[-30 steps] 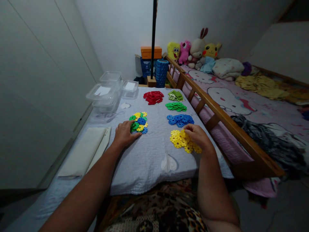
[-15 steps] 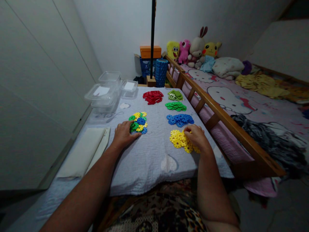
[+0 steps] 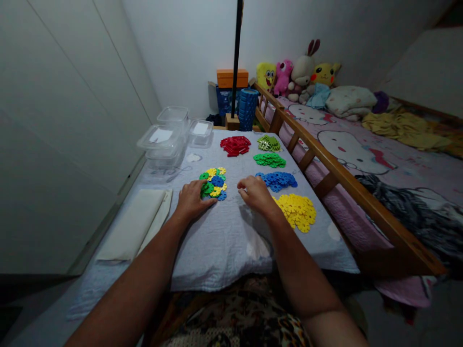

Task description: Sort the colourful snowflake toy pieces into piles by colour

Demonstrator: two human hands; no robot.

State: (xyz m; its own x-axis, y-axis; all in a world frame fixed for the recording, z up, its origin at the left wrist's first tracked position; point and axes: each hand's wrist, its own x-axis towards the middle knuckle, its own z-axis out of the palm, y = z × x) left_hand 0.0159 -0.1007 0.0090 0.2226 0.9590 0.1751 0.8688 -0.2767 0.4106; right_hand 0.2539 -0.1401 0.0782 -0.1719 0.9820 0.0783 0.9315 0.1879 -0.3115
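My left hand lies on the white quilted cloth, thumb and fingers closed around the lower left edge of a flat cluster of joined yellow, blue and green discs. My right hand hovers just right of that cluster with its fingers curled; what they hold is hidden. Sorted piles of plastic discs lie to its right: yellow, blue, green, light green and red.
Clear plastic containers stand at the back left, and a folded cream cloth lies to the left. A wooden bed rail runs along the right. A black pole, blue roller and orange box stand behind.
My right hand has left the yellow pile and moved left to a spot beside the mixed cluster. My left hand has stayed on the cluster. The view has shifted slightly.
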